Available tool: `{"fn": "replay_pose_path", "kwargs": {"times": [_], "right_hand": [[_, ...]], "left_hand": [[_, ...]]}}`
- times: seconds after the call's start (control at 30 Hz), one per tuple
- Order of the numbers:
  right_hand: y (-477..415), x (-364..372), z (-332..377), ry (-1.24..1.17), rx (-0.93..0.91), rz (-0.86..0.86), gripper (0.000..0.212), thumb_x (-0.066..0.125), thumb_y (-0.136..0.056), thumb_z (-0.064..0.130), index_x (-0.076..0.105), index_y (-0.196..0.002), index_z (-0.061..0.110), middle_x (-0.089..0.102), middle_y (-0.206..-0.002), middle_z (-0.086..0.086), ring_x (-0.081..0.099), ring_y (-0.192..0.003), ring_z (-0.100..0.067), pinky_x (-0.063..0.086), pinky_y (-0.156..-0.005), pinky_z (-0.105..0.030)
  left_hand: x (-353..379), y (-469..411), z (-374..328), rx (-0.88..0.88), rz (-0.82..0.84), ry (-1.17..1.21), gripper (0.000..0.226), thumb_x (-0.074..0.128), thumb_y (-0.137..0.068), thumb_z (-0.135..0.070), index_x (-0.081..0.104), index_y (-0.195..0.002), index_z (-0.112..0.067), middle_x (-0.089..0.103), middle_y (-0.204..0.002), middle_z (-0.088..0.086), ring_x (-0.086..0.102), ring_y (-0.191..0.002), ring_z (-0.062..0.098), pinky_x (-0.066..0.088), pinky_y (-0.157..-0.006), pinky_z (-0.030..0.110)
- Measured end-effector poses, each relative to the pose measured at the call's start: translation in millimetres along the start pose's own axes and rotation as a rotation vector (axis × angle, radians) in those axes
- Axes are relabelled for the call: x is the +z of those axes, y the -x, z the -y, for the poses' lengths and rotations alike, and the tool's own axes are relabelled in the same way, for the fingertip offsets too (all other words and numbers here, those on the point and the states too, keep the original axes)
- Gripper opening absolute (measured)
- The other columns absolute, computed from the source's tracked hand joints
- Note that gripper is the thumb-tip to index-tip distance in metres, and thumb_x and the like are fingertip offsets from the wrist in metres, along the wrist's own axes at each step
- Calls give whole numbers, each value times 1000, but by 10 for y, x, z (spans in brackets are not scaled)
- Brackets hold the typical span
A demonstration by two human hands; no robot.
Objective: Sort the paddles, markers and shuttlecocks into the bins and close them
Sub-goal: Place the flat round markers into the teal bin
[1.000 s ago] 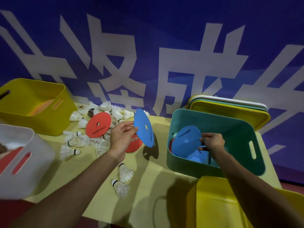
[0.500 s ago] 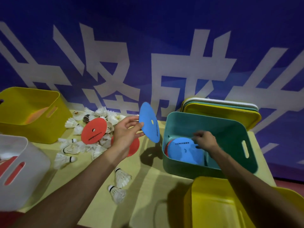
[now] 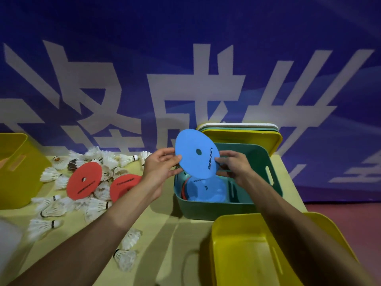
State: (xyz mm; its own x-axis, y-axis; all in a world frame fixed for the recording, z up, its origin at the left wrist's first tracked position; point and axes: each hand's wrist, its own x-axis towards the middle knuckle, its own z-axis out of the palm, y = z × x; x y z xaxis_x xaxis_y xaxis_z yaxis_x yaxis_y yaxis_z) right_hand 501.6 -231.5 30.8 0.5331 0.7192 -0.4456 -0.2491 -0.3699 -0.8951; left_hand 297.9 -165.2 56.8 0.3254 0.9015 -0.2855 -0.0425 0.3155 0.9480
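Red markers lie among scattered shuttlecocks.

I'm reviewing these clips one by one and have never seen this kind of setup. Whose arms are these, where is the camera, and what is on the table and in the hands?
There is no machine here: the camera sits on a person's head and looks forward and down, so the two bare arms are the wearer's own. The left hand and right hand both grip a blue disc marker by its edges, above an open teal bin that already holds blue discs. On the yellow table lie two red disc markers among scattered white shuttlecocks. Another yellow bin stands nearest the camera, one more at far left, and stacked lids lean behind the teal bin.
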Motion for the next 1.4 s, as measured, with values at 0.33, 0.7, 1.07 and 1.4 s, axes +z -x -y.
{"fn": "replay_pose_path", "kwargs": {"times": [0.33,0.7,1.07,1.4], "right_hand": [[-78,-334,-119,-42,16,-93,22,65,-81,-9,66,-100,3,72,-91,-17,69,-69,-24,59,-55,-33],[-561,-221,-571,364,165,-160,19,59,-87,-3,64,-102,6,67,-95,-16,72,-72,-28,60,-58,-38],[-615,-112,-721,703,106,-104,38,62,-87,5,58,-125,3,63,-120,-16,62,-96,-27,55,-80,-39],[-232,611,-197,718,-416,-132,28,59,-90,10,63,-117,10,65,-117,-8,64,-97,-22,54,-90,-37]], "left_hand": [[31,-115,224,-144,28,-126,27,65,-86,-3,62,-112,-11,71,-98,15,71,-84,23,60,-74,31],[-446,-69,200,-54,-22,-405,23,62,-86,-9,66,-103,-24,69,-102,6,66,-97,18,50,-76,26],[-702,14,195,-42,13,-436,22,62,-88,-11,68,-105,-25,69,-104,4,67,-98,17,46,-71,21],[-1223,-139,-1,-2,49,-489,19,61,-89,-14,68,-103,-25,68,-103,9,68,-90,17,48,-68,28]]}}
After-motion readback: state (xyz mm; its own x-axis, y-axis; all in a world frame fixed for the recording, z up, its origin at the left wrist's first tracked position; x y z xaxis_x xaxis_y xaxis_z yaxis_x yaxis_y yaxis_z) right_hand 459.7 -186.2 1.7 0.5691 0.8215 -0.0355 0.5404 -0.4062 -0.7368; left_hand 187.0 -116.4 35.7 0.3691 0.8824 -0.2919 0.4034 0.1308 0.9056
